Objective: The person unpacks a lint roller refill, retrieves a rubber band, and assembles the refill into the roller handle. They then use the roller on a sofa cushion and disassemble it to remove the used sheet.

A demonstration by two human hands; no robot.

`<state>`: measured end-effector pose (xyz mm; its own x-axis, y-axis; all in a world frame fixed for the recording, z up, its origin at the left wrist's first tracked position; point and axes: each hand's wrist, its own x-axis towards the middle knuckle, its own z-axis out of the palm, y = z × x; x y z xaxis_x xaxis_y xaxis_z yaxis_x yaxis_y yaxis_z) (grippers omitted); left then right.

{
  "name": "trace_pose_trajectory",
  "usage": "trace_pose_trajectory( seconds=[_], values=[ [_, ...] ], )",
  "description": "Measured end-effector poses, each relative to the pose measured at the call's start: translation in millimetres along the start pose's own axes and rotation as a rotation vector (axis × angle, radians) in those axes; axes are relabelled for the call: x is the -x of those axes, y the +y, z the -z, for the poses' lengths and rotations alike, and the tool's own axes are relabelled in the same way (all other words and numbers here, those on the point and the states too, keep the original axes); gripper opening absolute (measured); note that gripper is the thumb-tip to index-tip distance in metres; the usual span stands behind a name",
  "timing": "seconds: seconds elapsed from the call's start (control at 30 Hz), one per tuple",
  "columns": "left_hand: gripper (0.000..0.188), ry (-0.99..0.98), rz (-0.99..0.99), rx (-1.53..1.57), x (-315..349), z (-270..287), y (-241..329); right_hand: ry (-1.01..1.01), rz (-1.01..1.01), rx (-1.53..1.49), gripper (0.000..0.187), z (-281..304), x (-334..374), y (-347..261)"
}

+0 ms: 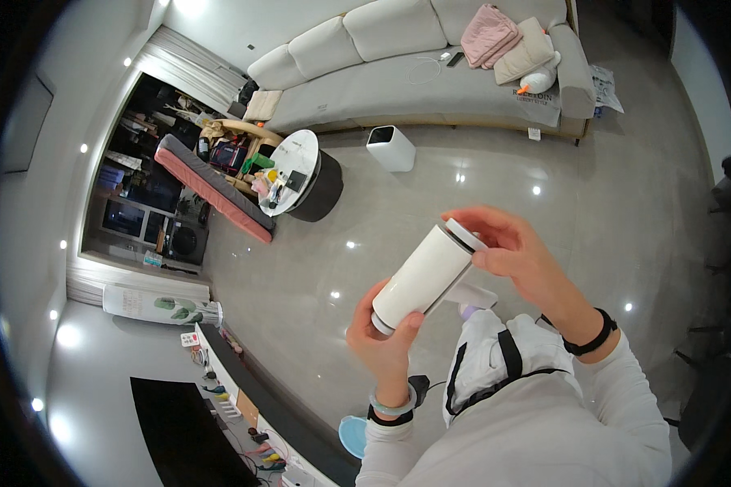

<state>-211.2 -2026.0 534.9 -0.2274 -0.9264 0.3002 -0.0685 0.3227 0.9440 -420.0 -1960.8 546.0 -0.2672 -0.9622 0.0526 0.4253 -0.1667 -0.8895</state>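
A white cylinder (422,277) with a smooth shell is held in front of me, tilted with its upper end toward the right. My left hand (383,329) wraps round its lower end, thumb on the near side. At the upper end, my right hand (512,243) grips a white round cap (466,234) between thumb and fingers; a dark band shows between cap and shell. Behind the cylinder a white bar-like part (473,295) sticks out to the right; whether it belongs to the cylinder I cannot tell.
Beyond the tiled floor, a long grey sofa (365,93) bears pink and beige cushions. A white box-shaped appliance (392,151) stands before it. Left of that is a round table (294,158) with small items. A cabinet (268,406) with a dark screen (183,430) runs along the lower left, beside a blue basin (353,436).
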Motion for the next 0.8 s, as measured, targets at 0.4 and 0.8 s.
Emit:
trace_pose_trajectory(
  seconds=[0.4,0.8],
  values=[
    [0.057,-0.201,-0.022,0.095,-4.5,-10.5,5.8,-0.189,-0.038,-0.024,0.062,7.3,8.1,54.0],
    [0.046,-0.528,0.282,0.196,-24.2,12.8,0.4,0.008,-0.036,0.111,0.074,9.0,16.2,42.6]
  ],
)
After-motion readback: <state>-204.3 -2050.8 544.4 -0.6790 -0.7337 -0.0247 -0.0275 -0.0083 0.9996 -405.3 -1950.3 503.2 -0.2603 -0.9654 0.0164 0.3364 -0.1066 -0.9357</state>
